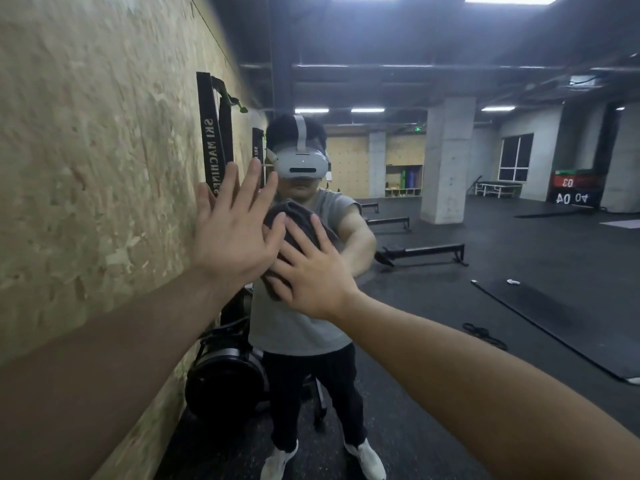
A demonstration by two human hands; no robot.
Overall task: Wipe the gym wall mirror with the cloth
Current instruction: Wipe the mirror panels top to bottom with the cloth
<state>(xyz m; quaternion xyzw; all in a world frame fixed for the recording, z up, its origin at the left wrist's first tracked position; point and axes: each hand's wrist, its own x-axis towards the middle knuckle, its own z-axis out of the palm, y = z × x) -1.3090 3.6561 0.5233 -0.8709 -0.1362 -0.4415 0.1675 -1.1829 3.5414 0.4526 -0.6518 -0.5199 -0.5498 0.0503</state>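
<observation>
While right hand [313,271] presses cloth [294,220] flat on mirror [450,306], left hand [230,233] splayed, seemingly on glass, ski machine [211,133] reflected behind.

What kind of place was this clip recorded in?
Most likely a gym, seen largely as a reflection in a wall mirror. A "SKI MACHINE" unit hangs on the wooden wall, low rowing machines stand on dark rubber flooring, and numbered boxes stand at the back.
</observation>
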